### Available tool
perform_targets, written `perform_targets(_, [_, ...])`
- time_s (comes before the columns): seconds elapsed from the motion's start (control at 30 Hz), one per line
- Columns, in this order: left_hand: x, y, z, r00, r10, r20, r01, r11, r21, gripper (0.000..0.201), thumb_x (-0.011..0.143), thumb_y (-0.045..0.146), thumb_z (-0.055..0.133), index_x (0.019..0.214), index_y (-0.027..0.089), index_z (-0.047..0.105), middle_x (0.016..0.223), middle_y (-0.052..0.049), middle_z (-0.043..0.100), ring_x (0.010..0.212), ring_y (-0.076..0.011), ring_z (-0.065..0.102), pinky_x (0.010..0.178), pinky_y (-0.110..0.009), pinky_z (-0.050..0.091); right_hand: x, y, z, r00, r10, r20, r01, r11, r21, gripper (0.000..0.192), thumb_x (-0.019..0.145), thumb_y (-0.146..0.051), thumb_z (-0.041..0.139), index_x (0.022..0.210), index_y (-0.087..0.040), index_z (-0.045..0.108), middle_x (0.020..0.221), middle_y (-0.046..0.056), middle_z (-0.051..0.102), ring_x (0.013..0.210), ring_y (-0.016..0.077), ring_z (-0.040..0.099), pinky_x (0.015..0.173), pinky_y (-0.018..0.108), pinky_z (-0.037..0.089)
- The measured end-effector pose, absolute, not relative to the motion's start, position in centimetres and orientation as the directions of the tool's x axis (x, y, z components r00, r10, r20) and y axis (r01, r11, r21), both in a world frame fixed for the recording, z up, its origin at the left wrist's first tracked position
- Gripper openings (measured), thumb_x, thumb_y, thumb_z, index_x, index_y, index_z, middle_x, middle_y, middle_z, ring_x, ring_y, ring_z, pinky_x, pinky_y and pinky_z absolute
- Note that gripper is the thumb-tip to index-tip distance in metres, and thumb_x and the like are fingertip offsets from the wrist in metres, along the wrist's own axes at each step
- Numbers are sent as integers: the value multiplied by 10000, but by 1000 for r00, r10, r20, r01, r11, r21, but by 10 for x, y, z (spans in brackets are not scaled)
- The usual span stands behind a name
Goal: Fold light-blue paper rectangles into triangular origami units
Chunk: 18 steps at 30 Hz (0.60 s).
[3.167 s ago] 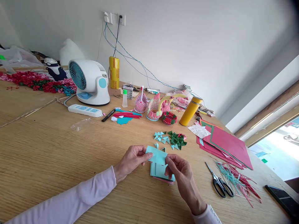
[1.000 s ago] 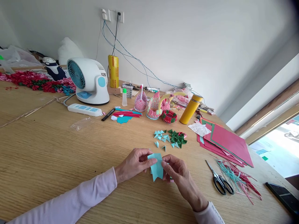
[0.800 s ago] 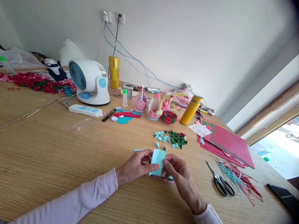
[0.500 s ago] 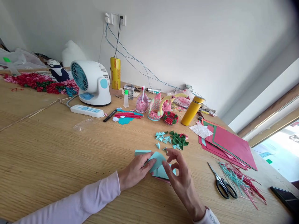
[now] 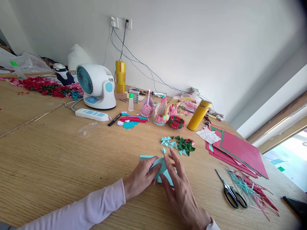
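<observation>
My left hand (image 5: pixel 141 177) pinches a light blue piece of paper (image 5: pixel 161 165) between thumb and fingers, just above the table. Over the paper's right side is my right hand (image 5: pixel 181 191), its fingers spread and apart; whether a fingertip touches the paper is unclear. Beneath the hands lies a small stack of light blue paper (image 5: pixel 169 177), partly hidden. A light blue strip (image 5: pixel 145 157) shows behind my left hand. Just beyond the fingers are several small folded light blue triangles (image 5: pixel 165 140) and a pile of dark green ones (image 5: pixel 185 146).
Black-handled scissors (image 5: pixel 231 193) and shredded paper strips (image 5: pixel 251 188) lie right, near red paper sheets (image 5: pixel 244 148). A yellow bottle (image 5: pixel 199 115), folded-paper swan (image 5: pixel 163 111) and red-green paper ring (image 5: pixel 177 122) stand behind. A white fan (image 5: pixel 97 84) and power strip (image 5: pixel 91 114) are left.
My right hand has turned and come lower over the stack, fingers now stretched forward. My left hand still holds the paper. The whole view has shifted slightly.
</observation>
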State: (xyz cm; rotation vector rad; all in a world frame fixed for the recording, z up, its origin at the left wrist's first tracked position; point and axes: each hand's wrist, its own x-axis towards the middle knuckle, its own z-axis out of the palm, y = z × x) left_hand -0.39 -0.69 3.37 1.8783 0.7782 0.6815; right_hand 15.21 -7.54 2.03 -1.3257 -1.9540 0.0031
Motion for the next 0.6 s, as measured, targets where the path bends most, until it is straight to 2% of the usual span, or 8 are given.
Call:
perform_targets(0.2, [-4,-6,28,647,749,139,158,-310,937,342,950,438,354,836,163,523,539,38,519,485,-114,530,526,-206,403,152,-75,18,-191,802,566,788,469,-399,580,947,-144,409,1487,-255,228,1555,136,160,1360,293,344,1013,474,448])
perform_targets(0.3, [-4,-5,27,659,742,125,108,-257,960,351,937,462,378,854,157,531,606,28,546,472,-98,522,492,-194,392,154,-74,19,-135,800,584,769,456,-447,491,947,-163,422,1426,-244,353,1504,148,271,1272,271,459,948,424,509])
perform_targets(0.4, [-4,-5,30,665,739,111,83,-221,972,348,924,467,412,838,151,528,584,35,525,461,-90,500,477,-185,379,158,-72,19,-71,775,628,753,454,-476,342,936,-179,454,1272,-220,501,1422,162,380,1124,245,566,883,405,543])
perform_targets(0.5, [-4,-4,33,649,754,99,102,-216,971,340,914,463,442,820,148,528,527,47,493,451,-91,479,476,-184,369,160,-71,19,-70,764,641,753,462,-469,276,928,-166,465,1186,-209,552,1379,163,426,1084,240,587,874,401,543])
perform_targets(0.6, [-5,-4,35,649,754,101,109,-224,968,351,914,470,439,805,149,527,520,45,495,453,-90,474,481,-185,369,159,-72,21,-60,770,636,753,453,-477,316,931,-173,462,1237,-218,527,1354,156,456,1150,253,556,884,399,539])
